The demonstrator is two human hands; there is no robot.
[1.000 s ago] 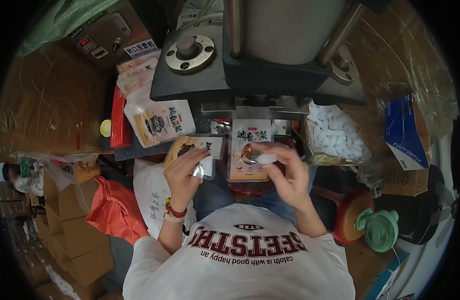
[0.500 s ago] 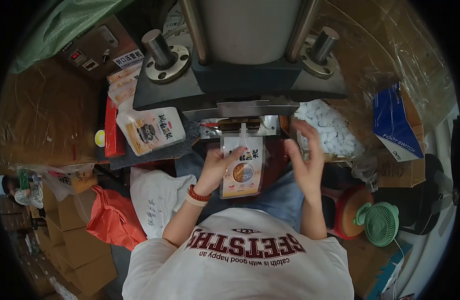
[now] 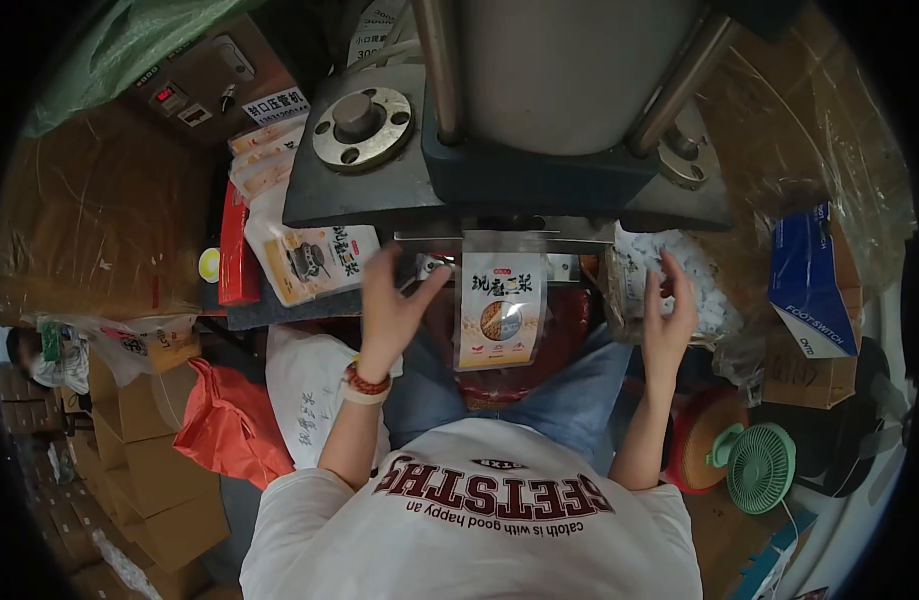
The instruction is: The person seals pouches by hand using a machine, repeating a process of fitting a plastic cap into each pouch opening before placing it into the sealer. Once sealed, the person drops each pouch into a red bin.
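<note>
A printed pouch (image 3: 499,310) hangs upright at the front of the grey press (image 3: 379,205), its top edge under the metal bar, and neither hand touches it. My left hand (image 3: 391,312), with a beaded bracelet, is off the pouch's left side, thumb and fingers apart and holding nothing, beside a stack of similar pouches (image 3: 324,262). On the right, my right hand (image 3: 669,312) is raised over the edge of a bin of small white pieces (image 3: 697,290). Its fingertips are near the pieces, and whether they hold one is too small to tell.
A red box (image 3: 237,250) stands left of the pouch stack. A control box (image 3: 214,85) is at the upper left. A blue carton (image 3: 811,280), a green fan (image 3: 761,466) and a red stool (image 3: 701,440) are at the right. An orange bag (image 3: 229,425) lies lower left.
My left hand has let go of the pouch and moved left. My right hand has moved right, to the white pieces. The pouch now hangs unheld, and the view has shifted slightly.
</note>
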